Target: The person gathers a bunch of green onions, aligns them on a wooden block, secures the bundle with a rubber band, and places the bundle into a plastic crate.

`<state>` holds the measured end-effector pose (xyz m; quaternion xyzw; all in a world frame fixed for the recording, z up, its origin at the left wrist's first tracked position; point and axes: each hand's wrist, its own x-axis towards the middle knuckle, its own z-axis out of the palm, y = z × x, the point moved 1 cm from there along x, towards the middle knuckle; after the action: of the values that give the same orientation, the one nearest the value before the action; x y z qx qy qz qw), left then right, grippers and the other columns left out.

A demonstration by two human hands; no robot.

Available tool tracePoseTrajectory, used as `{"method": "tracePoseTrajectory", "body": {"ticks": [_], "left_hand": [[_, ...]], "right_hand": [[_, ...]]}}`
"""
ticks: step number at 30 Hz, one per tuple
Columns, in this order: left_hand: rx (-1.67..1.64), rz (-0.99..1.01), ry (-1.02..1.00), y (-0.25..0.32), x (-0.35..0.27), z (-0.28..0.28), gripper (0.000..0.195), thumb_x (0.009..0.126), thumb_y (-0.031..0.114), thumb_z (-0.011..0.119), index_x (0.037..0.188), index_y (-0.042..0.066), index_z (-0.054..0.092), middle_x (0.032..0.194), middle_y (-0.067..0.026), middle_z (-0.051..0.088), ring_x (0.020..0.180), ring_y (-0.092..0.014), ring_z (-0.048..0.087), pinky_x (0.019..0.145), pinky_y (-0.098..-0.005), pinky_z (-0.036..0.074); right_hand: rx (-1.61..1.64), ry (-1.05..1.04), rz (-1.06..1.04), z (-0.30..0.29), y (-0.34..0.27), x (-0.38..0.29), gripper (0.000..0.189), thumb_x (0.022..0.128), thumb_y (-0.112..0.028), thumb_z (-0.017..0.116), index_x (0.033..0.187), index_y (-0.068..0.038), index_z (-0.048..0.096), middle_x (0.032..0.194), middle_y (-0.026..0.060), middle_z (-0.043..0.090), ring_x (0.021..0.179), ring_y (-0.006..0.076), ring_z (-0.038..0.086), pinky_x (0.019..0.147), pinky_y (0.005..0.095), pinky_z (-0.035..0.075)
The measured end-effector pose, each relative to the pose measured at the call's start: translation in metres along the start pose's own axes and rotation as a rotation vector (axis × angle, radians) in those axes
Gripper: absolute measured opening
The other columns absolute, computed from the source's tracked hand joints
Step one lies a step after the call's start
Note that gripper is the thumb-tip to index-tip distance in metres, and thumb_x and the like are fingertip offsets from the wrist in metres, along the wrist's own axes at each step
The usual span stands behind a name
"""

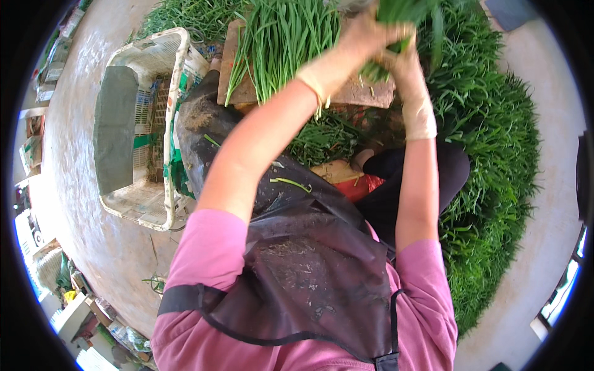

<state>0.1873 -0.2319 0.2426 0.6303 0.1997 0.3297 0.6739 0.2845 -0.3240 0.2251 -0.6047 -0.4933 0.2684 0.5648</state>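
Both my hands wear pale thin gloves and meet at the top right, above the corner of a worn wooden board [359, 95]. Between them is a bunch of long green leafy stalks [403, 14], blurred by motion. My left hand [359, 39] reaches across the board, its fingers around the bunch. My right hand [403, 62] grips the same bunch lower down, near its cut ends. On the board, left of my hands, lies a spread of green stalks [287, 46] with pale ends towards me. Small cut bits lie by the board's right edge.
An off-white plastic crate [174, 134] stands at the left, a grey sheet [115, 130] over its side. A large heap of greens [492, 185] curves along my right; more greens [195, 18] lie behind the crate. Leafy scraps [325, 139] lie below the board. A dark apron [320, 273] covers my lap.
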Motion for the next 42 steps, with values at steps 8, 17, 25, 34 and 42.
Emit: {"method": "tracePoseTrajectory", "body": {"ticks": [8,17,25,34,42], "left_hand": [[0.101,-0.364,0.212,0.047,-0.007,-0.091,0.048,0.091,0.043,0.066,0.118,0.004,0.059,0.107,-0.0183,0.067,0.093,-0.031,0.067,0.082,-0.0418,0.054],[0.868,-0.401,0.342,-0.098,-0.070,-0.179,0.085,0.097,0.066,0.040,0.138,-0.008,0.050,0.137,-0.0310,0.054,0.130,-0.042,0.051,0.111,-0.0467,0.039],[0.868,-0.535,0.678,-0.114,-0.139,-0.222,0.081,0.093,0.062,0.055,0.141,-0.003,0.047,0.132,-0.0300,0.057,0.122,-0.042,0.055,0.104,-0.0486,0.042],[1.076,-0.709,0.365,-0.129,-0.104,-0.218,0.091,0.096,0.075,0.027,0.154,0.005,0.033,0.125,-0.0311,0.058,0.114,-0.042,0.058,0.105,-0.0478,0.041],[0.871,-0.638,0.304,-0.080,-0.091,-0.114,0.136,0.069,0.080,0.070,0.157,-0.004,0.009,0.155,-0.0359,0.027,0.144,-0.046,0.031,0.116,-0.0486,0.033]], "right_hand": [[0.012,-0.105,0.342,0.092,-0.062,0.033,0.070,0.088,-0.025,0.074,0.143,-0.002,0.038,0.105,0.0160,0.069,0.089,0.0225,0.070,0.073,0.0320,0.058],[-0.962,-0.181,0.346,0.156,0.014,-0.017,0.100,0.090,-0.060,0.063,0.159,-0.004,0.017,0.158,0.0243,0.030,0.143,0.0367,0.039,0.111,0.0458,0.043],[-1.083,-0.155,0.600,0.122,0.043,-0.042,0.055,0.096,-0.039,0.059,0.138,-0.004,0.053,0.111,0.0193,0.071,0.106,0.0351,0.068,0.089,0.0419,0.054],[-0.828,0.045,0.641,0.128,0.072,-0.060,0.048,0.099,-0.040,0.052,0.121,0.002,0.055,0.118,0.0249,0.063,0.110,0.0388,0.065,0.093,0.0434,0.054],[-0.861,-0.089,0.322,0.179,0.076,-0.063,0.053,0.098,-0.025,0.052,0.142,0.003,0.047,0.125,0.0306,0.056,0.119,0.0427,0.053,0.104,0.0442,0.043]]}}
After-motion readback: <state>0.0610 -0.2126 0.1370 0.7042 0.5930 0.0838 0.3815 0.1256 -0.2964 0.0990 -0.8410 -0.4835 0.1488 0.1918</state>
